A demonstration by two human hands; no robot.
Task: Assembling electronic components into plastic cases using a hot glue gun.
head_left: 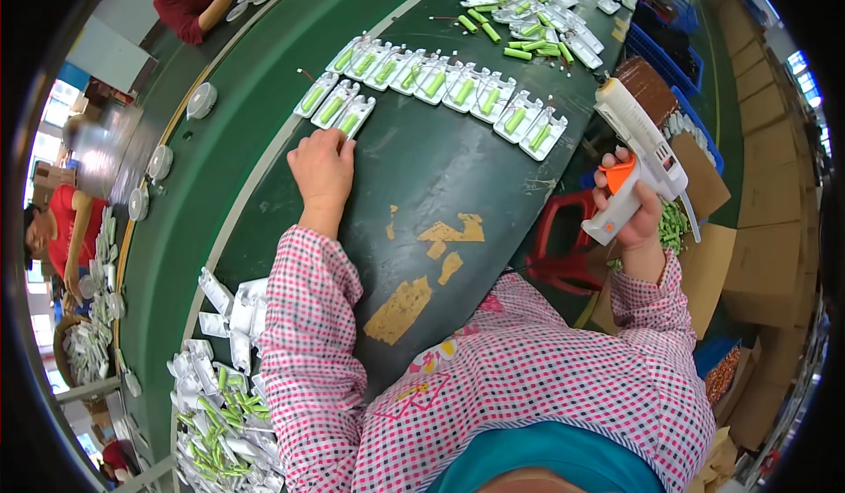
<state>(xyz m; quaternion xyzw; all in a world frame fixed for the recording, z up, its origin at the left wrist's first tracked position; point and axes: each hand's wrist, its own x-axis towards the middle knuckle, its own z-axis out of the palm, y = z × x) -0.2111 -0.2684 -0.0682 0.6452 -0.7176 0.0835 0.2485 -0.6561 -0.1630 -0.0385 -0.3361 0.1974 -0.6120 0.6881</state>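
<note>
My left hand [322,176] reaches over the dark green worktop, its fingers curled at the near end of a white plastic casing [356,117] with a green battery cell in it. The thumb touches the casing's lower edge; the fingertips are partly hidden. Two like casings sit beside it, and behind them runs a slanting row of several white casings [460,88], each with a green cell and thin wires. On the right, my right hand [640,209] is wrapped round the handle of a white hot glue gun [641,141] with an orange trigger, its nozzle tilted up and away.
Loose green cells and casings [528,22] lie heaped at the far end; another heap [224,423] is at lower left. A green conveyor belt [211,167] carries round white parts. Right of the worktop stand a red stool [563,238], blue crates and cardboard boxes [766,264]. Other people work across the belt.
</note>
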